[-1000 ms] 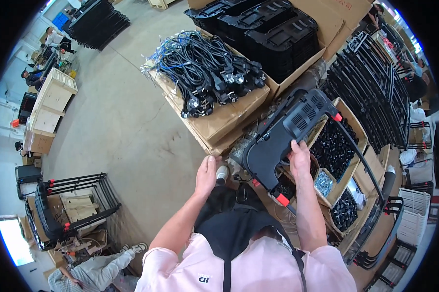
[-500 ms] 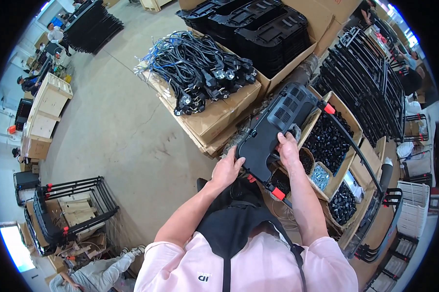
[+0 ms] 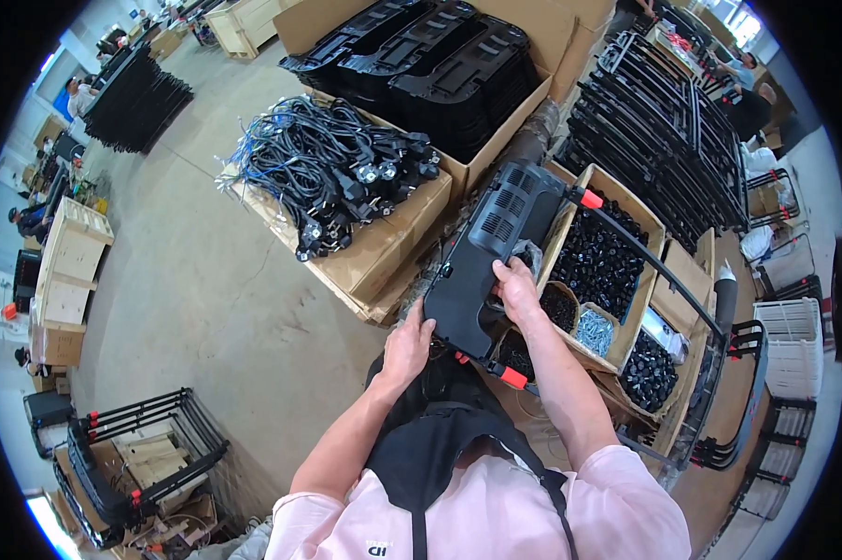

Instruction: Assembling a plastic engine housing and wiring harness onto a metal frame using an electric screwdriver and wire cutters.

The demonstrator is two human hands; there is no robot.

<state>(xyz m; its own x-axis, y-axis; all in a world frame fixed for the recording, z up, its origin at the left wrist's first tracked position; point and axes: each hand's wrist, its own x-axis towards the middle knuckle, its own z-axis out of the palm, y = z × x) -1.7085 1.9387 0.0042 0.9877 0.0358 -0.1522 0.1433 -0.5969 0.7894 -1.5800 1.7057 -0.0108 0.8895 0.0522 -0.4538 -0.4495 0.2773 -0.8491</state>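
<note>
A long black plastic housing (image 3: 463, 291) with a raised, slotted vent cover at its far end lies tilted in front of me. It is joined to a black tubular frame (image 3: 659, 266) with red end pieces that reaches over the parts boxes on the right. My left hand (image 3: 407, 350) is closed on the housing's near left edge, fingers partly hidden beneath. My right hand (image 3: 516, 289) grips its right edge, thumb on top. Just right of that hand, small trays hold dark screws (image 3: 558, 306) and silvery screws (image 3: 594, 331).
Black power cords (image 3: 337, 173) with plugs lie heaped on a carton (image 3: 393, 243) ahead. Behind it, a large box holds stacked black panels (image 3: 458, 75). Black frames (image 3: 659, 131) are stacked at the far right. A wooden bin of black knob-like parts (image 3: 608, 252) stands beside the housing.
The whole view has swung, so the surroundings sit farther left in it. Both hands keep their grip on the housing, at nearly the same spots.
</note>
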